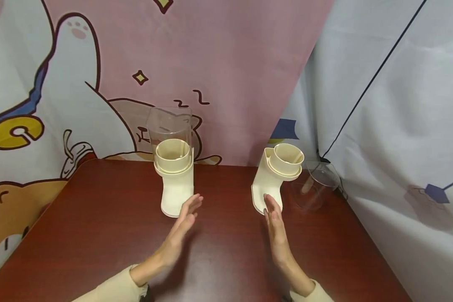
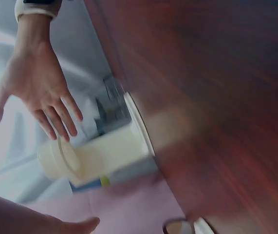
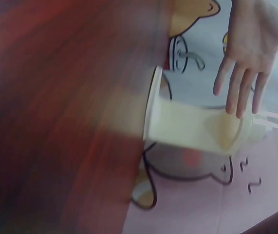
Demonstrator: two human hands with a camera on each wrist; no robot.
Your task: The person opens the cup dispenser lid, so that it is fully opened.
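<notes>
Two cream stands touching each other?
Apart: the head view shows bare tabletop between the left stand and the right stand.

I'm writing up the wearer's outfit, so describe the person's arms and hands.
Long, plain cream sleeves, the left sleeve and the right sleeve, cover the forearms. The left hand and right hand are bare: no gloves or rings show. A dark piece, too cropped to identify, shows at the left sleeve's end.
</notes>
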